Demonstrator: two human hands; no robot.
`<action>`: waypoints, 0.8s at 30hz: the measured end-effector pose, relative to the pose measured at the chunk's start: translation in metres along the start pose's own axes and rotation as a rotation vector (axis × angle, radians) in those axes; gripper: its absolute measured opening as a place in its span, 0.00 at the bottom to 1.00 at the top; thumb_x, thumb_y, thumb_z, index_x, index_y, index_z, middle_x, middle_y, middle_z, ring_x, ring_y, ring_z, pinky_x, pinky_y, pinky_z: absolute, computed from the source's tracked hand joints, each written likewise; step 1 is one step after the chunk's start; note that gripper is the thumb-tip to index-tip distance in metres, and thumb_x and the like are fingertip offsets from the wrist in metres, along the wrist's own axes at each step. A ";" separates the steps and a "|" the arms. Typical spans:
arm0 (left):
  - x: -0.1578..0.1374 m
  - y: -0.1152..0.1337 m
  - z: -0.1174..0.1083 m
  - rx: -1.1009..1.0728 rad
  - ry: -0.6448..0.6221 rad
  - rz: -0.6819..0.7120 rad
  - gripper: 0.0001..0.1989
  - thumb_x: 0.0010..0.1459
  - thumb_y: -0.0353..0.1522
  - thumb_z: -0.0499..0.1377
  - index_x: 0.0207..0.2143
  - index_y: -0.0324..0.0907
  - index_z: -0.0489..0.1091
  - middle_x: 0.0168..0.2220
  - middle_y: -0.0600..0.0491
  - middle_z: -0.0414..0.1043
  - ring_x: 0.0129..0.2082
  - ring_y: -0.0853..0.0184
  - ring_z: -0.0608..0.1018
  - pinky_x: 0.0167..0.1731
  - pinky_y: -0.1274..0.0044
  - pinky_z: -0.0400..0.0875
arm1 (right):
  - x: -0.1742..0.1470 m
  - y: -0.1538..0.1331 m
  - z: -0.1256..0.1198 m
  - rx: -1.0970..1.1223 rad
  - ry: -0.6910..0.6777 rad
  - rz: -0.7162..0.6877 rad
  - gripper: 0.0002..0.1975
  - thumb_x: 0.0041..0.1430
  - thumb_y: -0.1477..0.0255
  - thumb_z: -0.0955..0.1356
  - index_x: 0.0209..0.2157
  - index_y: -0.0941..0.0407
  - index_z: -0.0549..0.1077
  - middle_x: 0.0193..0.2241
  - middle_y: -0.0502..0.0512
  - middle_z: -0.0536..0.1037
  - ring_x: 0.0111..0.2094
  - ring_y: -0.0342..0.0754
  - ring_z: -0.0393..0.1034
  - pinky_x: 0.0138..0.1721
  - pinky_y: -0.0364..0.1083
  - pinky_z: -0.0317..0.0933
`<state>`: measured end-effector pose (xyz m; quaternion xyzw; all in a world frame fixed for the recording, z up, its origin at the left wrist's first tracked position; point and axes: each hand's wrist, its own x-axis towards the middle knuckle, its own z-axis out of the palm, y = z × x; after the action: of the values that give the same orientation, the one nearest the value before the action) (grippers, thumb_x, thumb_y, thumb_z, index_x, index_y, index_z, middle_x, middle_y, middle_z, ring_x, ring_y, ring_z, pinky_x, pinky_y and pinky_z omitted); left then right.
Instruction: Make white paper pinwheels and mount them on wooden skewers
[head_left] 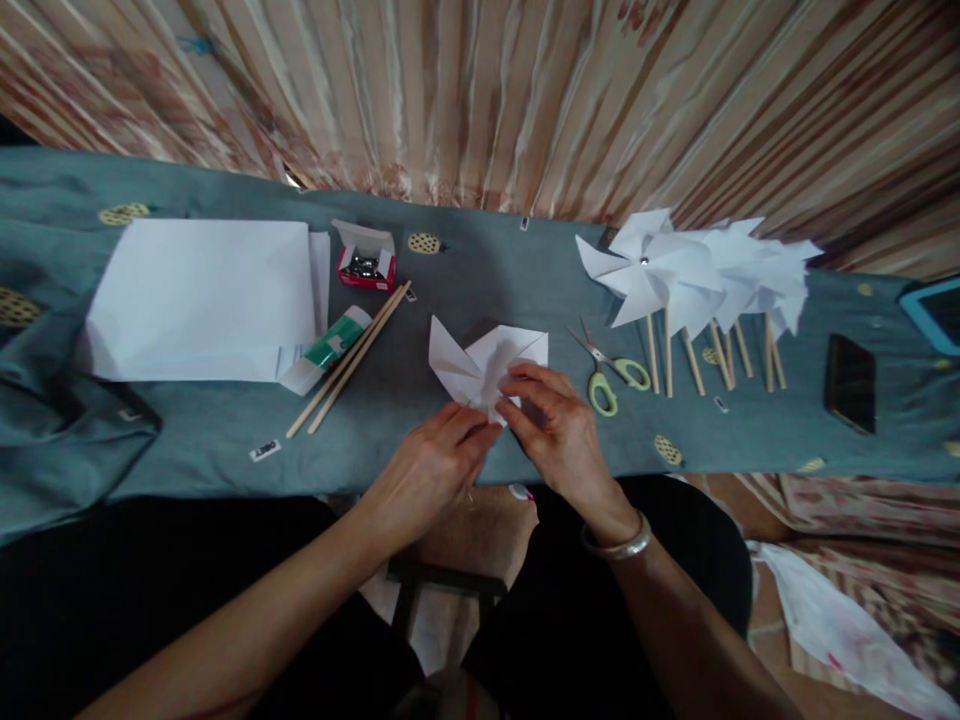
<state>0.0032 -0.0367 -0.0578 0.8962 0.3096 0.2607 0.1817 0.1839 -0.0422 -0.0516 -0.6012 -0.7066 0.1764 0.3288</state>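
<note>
A white paper pinwheel [454, 367], partly folded, lies at the front middle of the cloth-covered table. My left hand [435, 460] grips its near edge with fingers bent together. From the right, my right hand [559, 430] pinches the paper near its middle, fingers curled over it. The fingers hide the pinwheel's centre and near corner. Just right of the hands lie scissors [604, 365] with light green handles. To the left, two wooden sticks [352, 365] lie slanted beside a green and white glue tube [334, 343].
A stack of white paper [214, 300] lies at the left, near a red box of metal pins [365, 265]. Several finished pinwheels [697, 275] on sticks overlap at the back right. A dark phone [850, 385] and a blue-edged device [934, 312] lie farther right.
</note>
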 end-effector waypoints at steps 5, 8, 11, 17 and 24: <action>0.001 -0.001 0.001 -0.021 -0.007 -0.014 0.11 0.61 0.24 0.55 0.46 0.32 0.71 0.40 0.44 0.73 0.41 0.60 0.74 0.41 0.67 0.77 | -0.001 -0.001 0.000 -0.013 -0.006 -0.004 0.06 0.60 0.74 0.68 0.39 0.55 0.77 0.47 0.58 0.76 0.50 0.53 0.70 0.53 0.54 0.64; 0.001 -0.002 0.002 -0.044 0.000 -0.027 0.11 0.61 0.24 0.55 0.46 0.33 0.71 0.40 0.44 0.73 0.41 0.61 0.75 0.42 0.68 0.77 | -0.001 -0.001 0.001 -0.027 -0.013 -0.014 0.07 0.61 0.74 0.67 0.39 0.54 0.77 0.47 0.59 0.76 0.50 0.53 0.69 0.53 0.54 0.64; 0.001 -0.002 0.001 -0.055 0.004 -0.034 0.11 0.62 0.24 0.54 0.45 0.33 0.72 0.40 0.44 0.73 0.41 0.61 0.75 0.42 0.68 0.77 | -0.002 -0.002 0.001 -0.038 -0.020 -0.028 0.08 0.62 0.73 0.66 0.39 0.54 0.78 0.47 0.59 0.75 0.50 0.53 0.69 0.54 0.55 0.64; 0.002 -0.002 -0.001 -0.072 0.000 -0.037 0.11 0.62 0.24 0.54 0.45 0.31 0.73 0.40 0.43 0.73 0.41 0.60 0.75 0.42 0.68 0.77 | -0.003 -0.001 0.002 -0.076 -0.029 -0.061 0.11 0.64 0.73 0.63 0.42 0.52 0.78 0.50 0.58 0.73 0.50 0.54 0.68 0.52 0.57 0.65; 0.002 -0.003 0.001 -0.082 -0.011 -0.053 0.12 0.62 0.24 0.54 0.45 0.31 0.72 0.41 0.43 0.73 0.42 0.60 0.75 0.43 0.68 0.77 | -0.003 -0.001 0.003 -0.111 -0.046 -0.091 0.13 0.65 0.73 0.62 0.44 0.47 0.77 0.52 0.55 0.71 0.52 0.55 0.66 0.52 0.58 0.66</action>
<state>0.0037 -0.0338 -0.0591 0.8809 0.3214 0.2633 0.2267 0.1812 -0.0446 -0.0537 -0.5816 -0.7491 0.1356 0.2866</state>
